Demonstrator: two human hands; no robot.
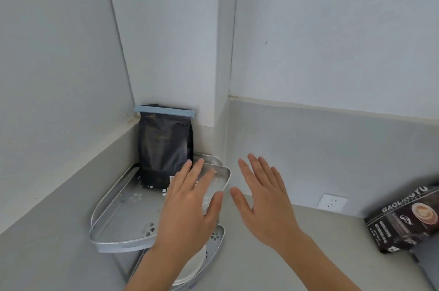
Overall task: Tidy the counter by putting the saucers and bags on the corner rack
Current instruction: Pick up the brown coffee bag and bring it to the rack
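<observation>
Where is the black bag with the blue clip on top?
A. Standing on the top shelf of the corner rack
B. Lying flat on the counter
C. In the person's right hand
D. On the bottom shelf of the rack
A. The black bag stands upright at the back of the corner rack's top shelf, against the wall corner, and neither open hand holds it.

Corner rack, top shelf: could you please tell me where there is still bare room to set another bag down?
Top shelf: bare in front and to the left of the black clipped bag, up to the rim. Its right end lies under the left hand. Lower shelf: crowded by white saucers.
</observation>
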